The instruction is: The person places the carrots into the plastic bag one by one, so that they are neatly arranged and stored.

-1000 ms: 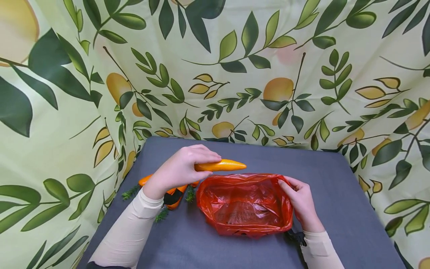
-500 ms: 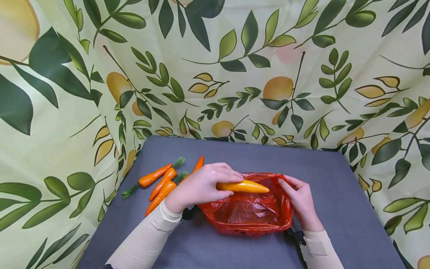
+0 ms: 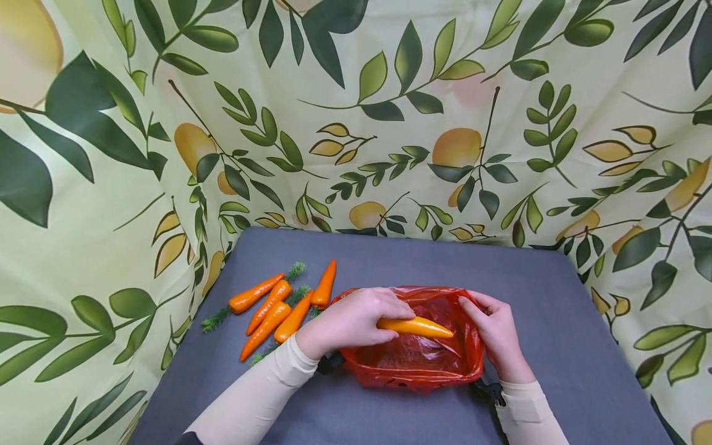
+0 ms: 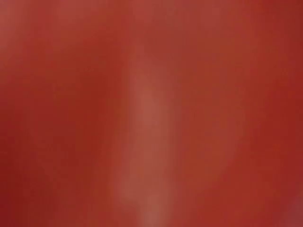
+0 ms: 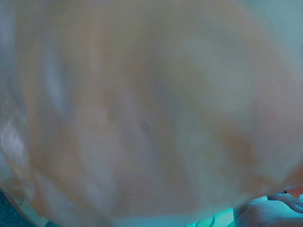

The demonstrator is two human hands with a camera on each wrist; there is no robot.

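Observation:
My left hand (image 3: 358, 318) grips a yellow-orange carrot (image 3: 424, 327) by its thick end, in the head view. Its tapered tip points right, over the mouth of a red plastic bag (image 3: 414, 377). The bag stands open, and no other thing shows inside it. At its right rim, my right hand (image 3: 497, 330) pinches the plastic between thumb and fingers. Blurred red plastic of the bag (image 4: 151, 113) fills the left wrist view. Across the right wrist view spreads the blurred bag (image 5: 132, 132), with a bit of hand (image 5: 265, 215) at the lower right.
Several orange carrots (image 3: 269, 309) with green tops lie on the grey table (image 3: 445, 256) left of the bag. One carrot (image 3: 324, 284) lies close to the bag's left rim. Patterned fabric (image 3: 356, 123) hangs behind the table and along its sides.
My left hand has carried the yellow-orange carrot right and down, from beyond the bag's back rim to over its mouth. More orange carrots have come into sight. The right hand keeps its hold.

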